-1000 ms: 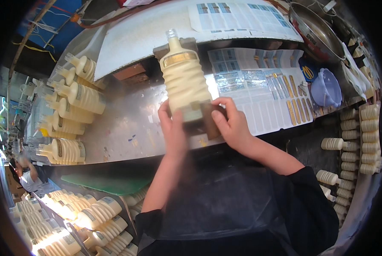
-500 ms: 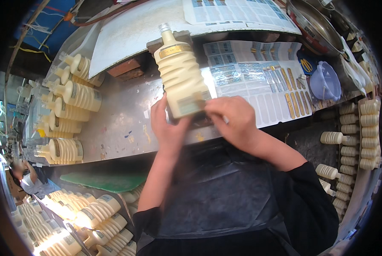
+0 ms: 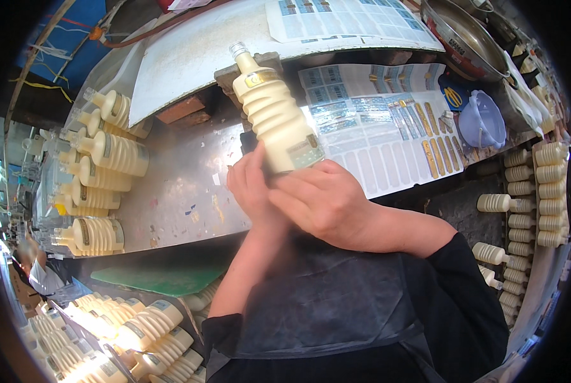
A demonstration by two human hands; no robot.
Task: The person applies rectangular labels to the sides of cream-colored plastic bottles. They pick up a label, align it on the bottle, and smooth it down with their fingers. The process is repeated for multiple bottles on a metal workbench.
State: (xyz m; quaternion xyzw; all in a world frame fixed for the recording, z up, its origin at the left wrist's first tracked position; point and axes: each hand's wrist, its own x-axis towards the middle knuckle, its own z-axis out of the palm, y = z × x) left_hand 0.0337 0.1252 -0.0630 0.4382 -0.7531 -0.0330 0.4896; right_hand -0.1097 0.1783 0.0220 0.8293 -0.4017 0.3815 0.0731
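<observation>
A cream bottle point(image 3: 276, 118) with spiral ridges and a clear neck lies in front of me. Its neck end rests on a dark block point(image 3: 231, 78). A gold band circles its shoulder, and a pale greenish label point(image 3: 306, 153) sits low on its right side. My left hand point(image 3: 252, 188) grips the lower left of the bottle near its base. Against the base end, my right hand point(image 3: 327, 199) presses with its fingers reaching left toward the left hand; part of the base is hidden behind it.
Label sheets point(image 3: 368, 143), some slots bare, lie right of the bottle, beside a lavender bucket point(image 3: 483, 121) and a metal bowl point(image 3: 467, 38). Similar bottles point(image 3: 118, 153) stack at left, lower left and right. A white board point(image 3: 183, 57) stands behind.
The bottle has turned, so its lower label now sits farther right, and its neck end has shifted slightly left. My right hand has moved from the label down to the base, closer to my left hand.
</observation>
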